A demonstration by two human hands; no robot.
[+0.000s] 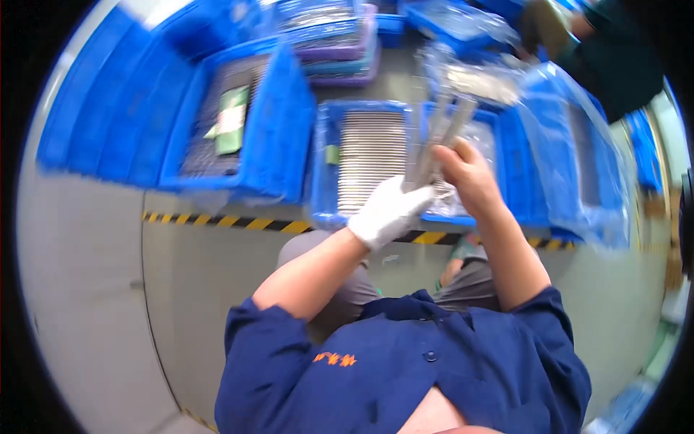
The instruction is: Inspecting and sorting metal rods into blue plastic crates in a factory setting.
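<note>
Gripping blurred metal strips (460,116) in the head view, the bare right hand (470,177) is curled closed around them, to the right of the middle blue bin (323,170). The white-gloved left hand (389,213) overlaps that bin's near right corner, at the strips' lower end; blur hides whether it clasps them. Thin pale bars (372,159) stand in rows inside the middle bin. Left of it, another blue bin (285,137) holds a green packet (231,121).

Beside the fingers of the white-gloved left hand (388,213), open air lies leftward above a rectangular blue plastic crate (324,163); farther left, a tall-walled blue plastic crate (280,137) blocks passage
</note>
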